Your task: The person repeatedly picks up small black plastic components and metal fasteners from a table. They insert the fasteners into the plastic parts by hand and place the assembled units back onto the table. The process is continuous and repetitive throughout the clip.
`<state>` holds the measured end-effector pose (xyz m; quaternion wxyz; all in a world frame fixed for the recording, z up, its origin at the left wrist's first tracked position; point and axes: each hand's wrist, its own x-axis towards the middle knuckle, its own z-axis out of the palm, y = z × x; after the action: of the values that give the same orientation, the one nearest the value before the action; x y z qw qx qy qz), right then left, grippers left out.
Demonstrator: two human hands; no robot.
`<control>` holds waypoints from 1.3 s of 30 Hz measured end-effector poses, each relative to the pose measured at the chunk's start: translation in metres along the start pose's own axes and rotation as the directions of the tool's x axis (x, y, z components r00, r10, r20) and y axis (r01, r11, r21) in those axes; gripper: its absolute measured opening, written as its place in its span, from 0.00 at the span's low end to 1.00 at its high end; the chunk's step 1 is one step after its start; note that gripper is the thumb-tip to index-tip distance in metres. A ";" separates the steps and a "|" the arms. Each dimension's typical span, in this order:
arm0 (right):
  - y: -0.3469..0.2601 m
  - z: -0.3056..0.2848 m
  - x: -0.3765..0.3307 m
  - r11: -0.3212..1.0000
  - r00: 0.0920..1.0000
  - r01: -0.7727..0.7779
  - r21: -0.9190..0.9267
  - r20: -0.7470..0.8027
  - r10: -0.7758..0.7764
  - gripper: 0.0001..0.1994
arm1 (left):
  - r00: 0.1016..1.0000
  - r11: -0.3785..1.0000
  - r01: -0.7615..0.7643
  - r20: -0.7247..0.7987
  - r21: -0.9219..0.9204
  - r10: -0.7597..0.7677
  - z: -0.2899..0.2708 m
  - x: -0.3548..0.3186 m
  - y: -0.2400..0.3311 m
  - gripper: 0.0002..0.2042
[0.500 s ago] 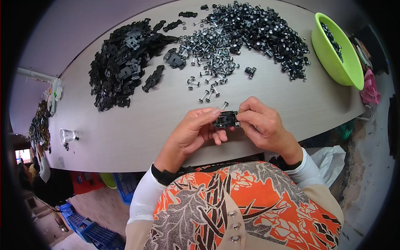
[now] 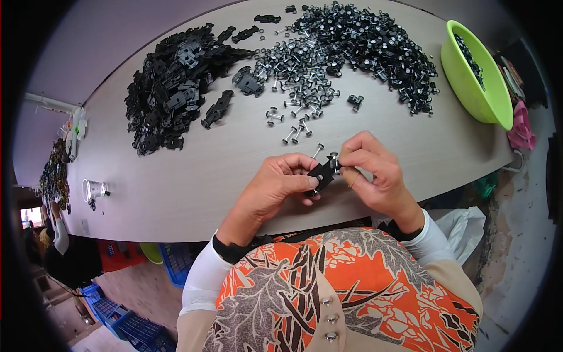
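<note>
My left hand [image 2: 275, 185] is closed round a black toy car chassis [image 2: 321, 176], its thumb pressing the flat face. The chassis is tilted, one end pointing up toward my right hand [image 2: 375, 176]. The right fingers pinch at that end, where a small wheel axle [image 2: 335, 159] shows a wheel and a bright rod; fingers hide part of it. Just beyond my left fingers a loose wheel axle [image 2: 318, 150] lies on the table.
Black chassis [image 2: 170, 88] are heaped at the far left. Silver wheel axles [image 2: 302, 70] lie in the middle, beside a heap of black wheeled parts [image 2: 381, 53]. A green basin [image 2: 498, 100] stands right, a clear cup [image 2: 92, 190] left. Another person [image 2: 61, 246] works at the far left.
The chassis has turned from level to tilted, its right end raised. My left thumb now lies across it. The right hand has shifted slightly right, its fingers staying at the chassis end.
</note>
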<state>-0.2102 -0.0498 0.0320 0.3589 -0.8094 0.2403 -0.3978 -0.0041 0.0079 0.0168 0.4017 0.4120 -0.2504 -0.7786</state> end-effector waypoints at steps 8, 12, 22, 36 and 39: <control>-0.004 -0.002 -0.003 0.994 0.996 -0.080 0.076 -0.028 0.083 0.09 | 0.992 0.991 -0.097 -0.071 0.092 0.103 -0.002 0.000 -0.002 0.11; -0.001 0.006 -0.005 0.997 0.998 -0.060 0.047 -0.005 0.061 0.08 | 0.995 0.983 -0.083 -0.040 0.162 0.091 0.003 0.000 -0.002 0.12; -0.002 0.012 -0.007 0.998 0.999 -0.044 -0.040 -0.023 0.043 0.09 | 0.977 0.989 -0.125 -0.162 0.083 0.137 0.001 0.004 -0.012 0.12; 0.004 0.022 -0.006 0.962 0.997 0.035 -0.269 -0.050 -0.050 0.10 | 0.982 0.989 -0.083 -0.178 -0.122 0.061 0.008 0.005 -0.005 0.08; 0.004 0.023 -0.007 0.973 0.997 0.059 -0.222 -0.033 -0.068 0.10 | 0.990 0.983 -0.068 -0.133 -0.170 0.045 0.005 0.004 -0.006 0.06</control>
<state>-0.1960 -0.0386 0.0159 0.2492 -0.8432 0.2644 -0.3963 -0.0124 0.0085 0.0134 0.4734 0.4172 -0.1668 -0.7576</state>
